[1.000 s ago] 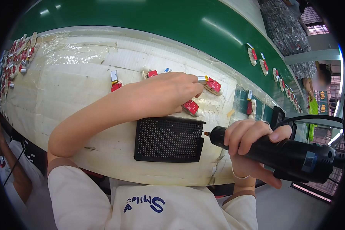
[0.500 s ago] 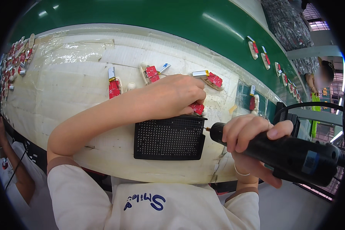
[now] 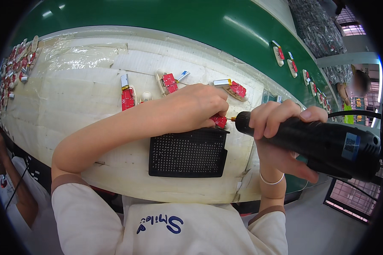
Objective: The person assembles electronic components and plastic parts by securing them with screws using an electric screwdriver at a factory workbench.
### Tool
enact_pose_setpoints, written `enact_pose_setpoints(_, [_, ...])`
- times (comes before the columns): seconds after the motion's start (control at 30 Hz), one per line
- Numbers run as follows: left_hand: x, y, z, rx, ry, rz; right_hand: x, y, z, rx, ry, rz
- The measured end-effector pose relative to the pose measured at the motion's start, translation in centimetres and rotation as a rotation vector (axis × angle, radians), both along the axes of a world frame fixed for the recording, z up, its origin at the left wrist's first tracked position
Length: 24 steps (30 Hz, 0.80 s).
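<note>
My left hand (image 3: 202, 104) reaches across from the left, its fingers closed on a red circuit board (image 3: 219, 121) just beyond a black tray. What lies beneath that board is mostly hidden by the fingers. Wrapped round a black electric screwdriver (image 3: 323, 144), my right hand (image 3: 281, 127) holds the tool nearly level. Its bit points left, with the tip at the board's right end; whether it touches a screw is too small to tell. The black tray (image 3: 222, 163), holding many tiny screws in rows, lies below my left wrist.
Red boards with silver batteries in pale shells, such as one (image 3: 238, 89) beyond my hand, lie on the taped white work surface (image 3: 89, 93). More stand on the green belt (image 3: 259, 38) at right and in a heap (image 3: 19, 70) at far left. Other people are at both sides.
My right hand has lifted the screwdriver, bringing its bit from beside the tray's right edge up to the red board. My left hand stays in place.
</note>
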State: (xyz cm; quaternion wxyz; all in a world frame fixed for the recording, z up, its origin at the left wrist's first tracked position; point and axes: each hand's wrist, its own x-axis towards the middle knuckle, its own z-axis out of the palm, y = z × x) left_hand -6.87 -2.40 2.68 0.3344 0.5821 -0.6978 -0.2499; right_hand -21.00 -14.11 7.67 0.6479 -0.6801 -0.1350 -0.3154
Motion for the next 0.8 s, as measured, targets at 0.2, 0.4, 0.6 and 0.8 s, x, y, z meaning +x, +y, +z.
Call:
enact_pose_setpoints(0.2, [0.0,0.0,0.2,0.022,0.002,0.004,0.2,-0.3,-0.1,-0.011,-0.012,0.038])
enact_pose_setpoints(0.4, [-0.1,-0.1,0.2,0.025,-0.008,0.004,0.5,-0.5,-0.5,0.002,-0.041,0.049])
enact_pose_setpoints(0.6, [-0.4,-0.2,0.4,0.043,-0.006,0.004,0.6,-0.9,-0.8,0.038,-0.071,0.065])
enact_pose_setpoints(0.8, [1.5,0.7,2.2,0.067,-0.231,0.009,-1.1,0.5,1.1,0.069,-0.1,0.041])
